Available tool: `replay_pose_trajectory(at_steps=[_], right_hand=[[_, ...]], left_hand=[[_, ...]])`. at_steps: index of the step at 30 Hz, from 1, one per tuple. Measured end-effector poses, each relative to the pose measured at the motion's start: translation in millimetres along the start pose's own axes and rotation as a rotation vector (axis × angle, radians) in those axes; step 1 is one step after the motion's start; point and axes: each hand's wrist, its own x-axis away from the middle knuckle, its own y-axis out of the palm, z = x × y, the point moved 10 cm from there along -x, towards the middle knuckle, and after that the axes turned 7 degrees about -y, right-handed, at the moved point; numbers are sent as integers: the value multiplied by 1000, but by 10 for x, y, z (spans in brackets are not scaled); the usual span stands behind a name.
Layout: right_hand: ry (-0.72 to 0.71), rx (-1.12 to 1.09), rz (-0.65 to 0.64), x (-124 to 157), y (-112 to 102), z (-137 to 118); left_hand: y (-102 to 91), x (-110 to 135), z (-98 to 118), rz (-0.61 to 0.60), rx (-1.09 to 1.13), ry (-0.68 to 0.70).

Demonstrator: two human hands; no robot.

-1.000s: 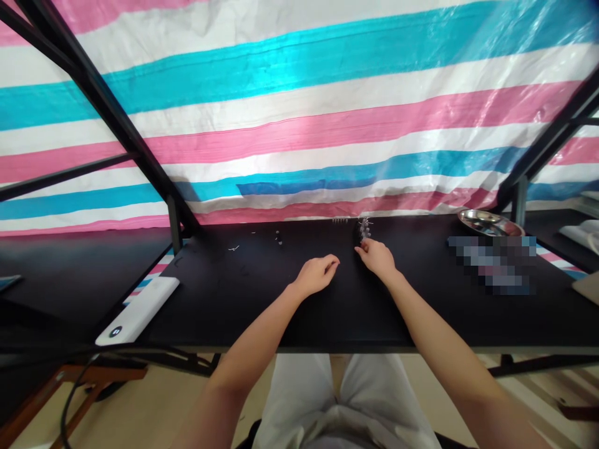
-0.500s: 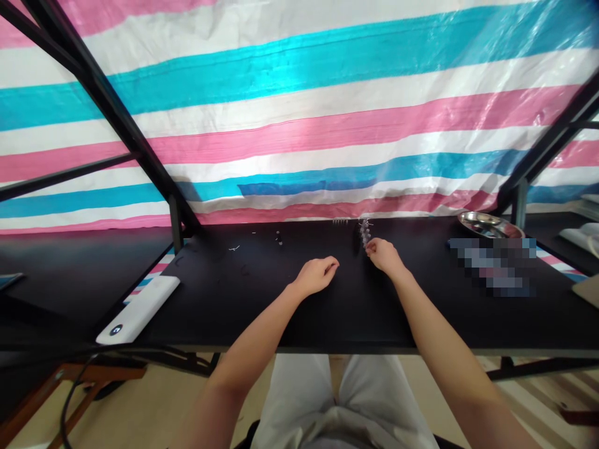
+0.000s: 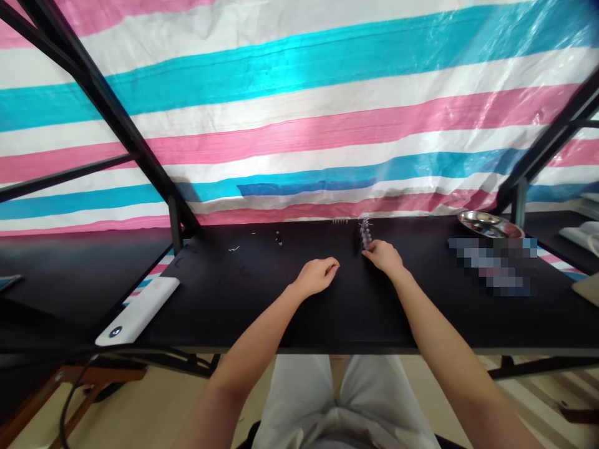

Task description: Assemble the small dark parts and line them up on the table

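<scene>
My right hand [image 3: 384, 257] is closed in a pinch at the near end of a short row of small clear, rounded pieces [image 3: 365, 232]. Whether its fingertips grip that row or something tiny beside it cannot be made out. Thin white ends stick out at the row's far end. My left hand [image 3: 317, 276] rests on the black table [image 3: 346, 318] to the left, its fingers curled together; what they hold, if anything, is hidden. Just left of the clear row, at the table's back edge, lies a line of tiny pale pieces [image 3: 340, 221].
Small dark and pale bits [image 3: 279, 239] and a thin white scrap [image 3: 234, 249] lie left of my hands. A white oblong device [image 3: 139, 310] sits at the left edge. A shiny metal tray [image 3: 490, 226] stands back right, behind a blurred-out patch. Striped sheeting [image 3: 327, 140] hangs behind.
My right hand's fingertips have shifted slightly left and toward me, to the near end of the clear row. My left hand has stayed almost still.
</scene>
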Motion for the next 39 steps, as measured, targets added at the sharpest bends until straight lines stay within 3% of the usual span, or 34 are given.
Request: replay_pose_trajectory(at_steps=[6,10,13,17,20,25,29,32,35,39], right_hand=[[-30,34,-99,42,-60,18],[-77,-42,-83,76,-180,-45],[-114,-66,-3,101,-309,-151],[-191,-91,148,140,-463,-328],[-288,-124,186,169,-478,-464],[-384,-149,178,201,-461,-573],[-410,-169,193,223,-498,-598],[-430,-219,214,257,-534,-649],[-438,-383,214,295,-511,-737],[-506,-719,94,342,-302,-973]], left_hand=[[2,15,9,3,-32,6],[-85,15,24,47,-116,15],[-441,-22,-179,219,-180,-120],[-1146,52,-791,531,-173,-473],[-1386,6,-1096,552,-192,-459],[-1163,-216,-1524,293,-7,-342],[-1055,-260,-1707,315,152,-448],[-972,-246,-1551,380,510,-459],[-824,-231,-1143,387,912,-319],[-581,-121,-685,363,994,-204]])
